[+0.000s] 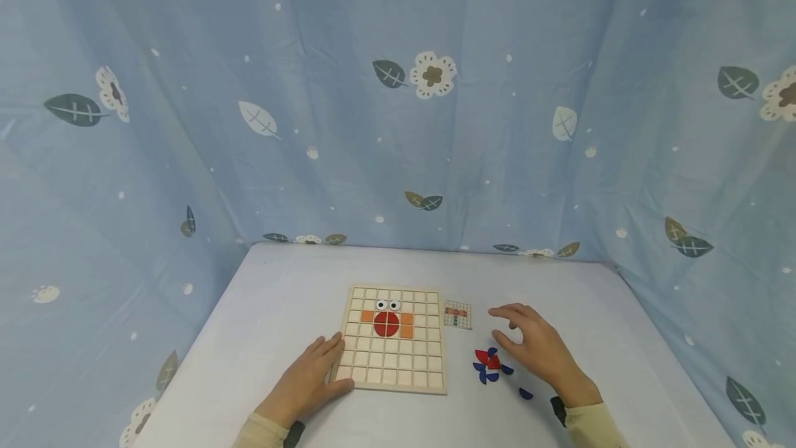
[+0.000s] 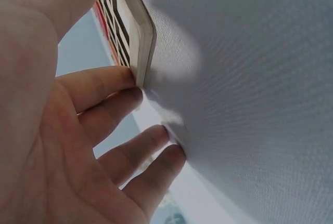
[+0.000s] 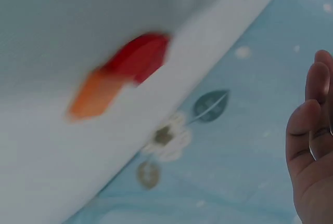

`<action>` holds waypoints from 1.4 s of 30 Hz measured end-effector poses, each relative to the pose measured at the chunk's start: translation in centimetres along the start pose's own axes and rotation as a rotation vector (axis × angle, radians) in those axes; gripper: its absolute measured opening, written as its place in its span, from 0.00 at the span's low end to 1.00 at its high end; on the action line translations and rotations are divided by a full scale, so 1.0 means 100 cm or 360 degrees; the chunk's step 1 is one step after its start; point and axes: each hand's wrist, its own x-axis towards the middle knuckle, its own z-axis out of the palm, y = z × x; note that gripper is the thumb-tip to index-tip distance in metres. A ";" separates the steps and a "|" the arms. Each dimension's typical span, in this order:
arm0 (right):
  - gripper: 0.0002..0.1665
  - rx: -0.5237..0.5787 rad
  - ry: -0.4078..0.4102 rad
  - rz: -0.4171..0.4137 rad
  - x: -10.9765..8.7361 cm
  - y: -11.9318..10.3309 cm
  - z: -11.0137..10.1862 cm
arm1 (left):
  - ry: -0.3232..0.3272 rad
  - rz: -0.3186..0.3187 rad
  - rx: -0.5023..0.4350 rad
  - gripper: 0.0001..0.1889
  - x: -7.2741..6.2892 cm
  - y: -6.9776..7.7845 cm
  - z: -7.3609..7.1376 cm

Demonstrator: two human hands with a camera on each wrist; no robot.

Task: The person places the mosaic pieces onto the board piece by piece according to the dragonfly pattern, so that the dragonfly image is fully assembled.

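Observation:
A pale wooden grid board [image 1: 392,364] lies on the table, bearing a red disc [image 1: 386,324] made of quarter pieces, orange squares [image 1: 407,325] and two eye pieces [image 1: 388,305]. My left hand [image 1: 309,375] rests at its near left corner, fingers along the left side and thumb at the near edge. In the left wrist view, fingertips touch the board's rim [image 2: 143,47]. My right hand [image 1: 539,343] hovers with thumb and fingers apart, holding nothing, beside red pieces [image 1: 488,359] and blue half-round pieces [image 1: 493,377]. Blurred red [image 3: 139,57] and orange [image 3: 95,95] pieces show in the right wrist view.
A small pattern card [image 1: 457,314] lies against or close to the board's right side. One blue half-round piece [image 1: 526,393] sits apart from the pile. A blue patterned curtain [image 1: 398,123] stands around the white table [image 1: 280,282].

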 end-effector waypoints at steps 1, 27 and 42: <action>0.25 -0.0007 0.0018 0.0023 -0.004 0.005 -0.002 | 0.0006 0.0000 0.0000 0.43 0.000 0.000 0.000; 0.25 -0.0034 -0.0454 0.0628 -0.064 0.078 -0.039 | 0.0019 0.0013 0.0021 0.43 0.000 0.000 0.003; 0.22 0.0015 -0.0572 0.0635 -0.061 0.078 -0.023 | 0.0037 0.0024 0.0032 0.43 0.000 0.001 0.002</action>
